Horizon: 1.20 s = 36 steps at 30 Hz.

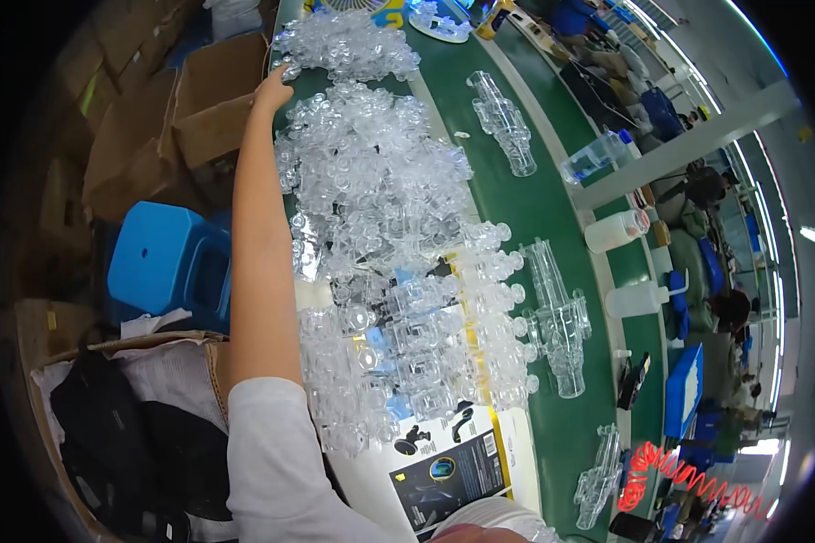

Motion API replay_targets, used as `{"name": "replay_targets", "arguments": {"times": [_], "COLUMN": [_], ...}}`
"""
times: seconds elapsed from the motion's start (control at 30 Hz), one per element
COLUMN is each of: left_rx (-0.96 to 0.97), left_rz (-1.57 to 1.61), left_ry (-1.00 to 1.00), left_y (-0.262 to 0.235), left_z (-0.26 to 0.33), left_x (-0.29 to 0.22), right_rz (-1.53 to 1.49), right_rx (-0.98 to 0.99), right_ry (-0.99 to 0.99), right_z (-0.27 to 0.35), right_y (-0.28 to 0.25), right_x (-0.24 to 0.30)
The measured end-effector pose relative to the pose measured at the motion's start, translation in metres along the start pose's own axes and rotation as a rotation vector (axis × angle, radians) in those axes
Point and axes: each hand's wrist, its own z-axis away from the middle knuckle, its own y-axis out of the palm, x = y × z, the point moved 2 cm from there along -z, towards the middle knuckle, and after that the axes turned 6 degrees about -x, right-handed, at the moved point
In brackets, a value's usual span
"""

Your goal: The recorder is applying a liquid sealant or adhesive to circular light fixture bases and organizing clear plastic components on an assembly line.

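One hand shows: the left hand (272,90), at the upper left of the frame, far out at the end of a straight, fully stretched arm that rises from the white sleeve (276,462) at the lower middle. Its fingers rest bent on the left edge of the heap of clear plastic parts (380,235); whether they grip a piece I cannot tell. The right hand is out of view.

The heap itself holds too many small clear pieces to count. It runs from the upper middle down to the lower middle along the left side of the green bench (525,208), and the outstretched arm lies just beside it for its whole length.

Four larger clear assemblies (557,317) lie singly on the green surface to the right of the heap: one at the upper middle, two close together at the centre right, one at the lower right. Three plastic bottles (616,231) stand at the right rim of the bench. One blue stool (167,262) sits at the left, with cardboard boxes (199,118) above it and one printed carton (448,475) at the bottom middle.
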Motion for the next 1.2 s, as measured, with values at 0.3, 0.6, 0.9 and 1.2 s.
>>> {"name": "replay_targets", "arguments": {"times": [0.3, 0.6, 0.9, 1.2], "left_rx": [-0.118, -0.028, -0.287, -0.771], "left_rz": [-0.313, -0.331, -0.21, 0.375], "left_ry": [0.049, 0.099, 0.175, 0.291], "left_y": [-0.005, -0.004, -0.005, -0.074], "left_z": [0.027, 0.011, 0.019, -0.024], "left_x": [-0.039, -0.027, -0.032, -0.059], "right_rz": [0.061, 0.151, 0.169, 0.029], "right_rx": [0.069, 0.149, 0.221, 0.209], "right_ry": [0.0, -0.102, -0.111, -0.004], "right_z": [-0.014, -0.086, -0.1, 0.001], "right_y": [-0.016, -0.045, -0.046, -0.023], "right_x": [0.009, 0.044, 0.079, 0.091]}}
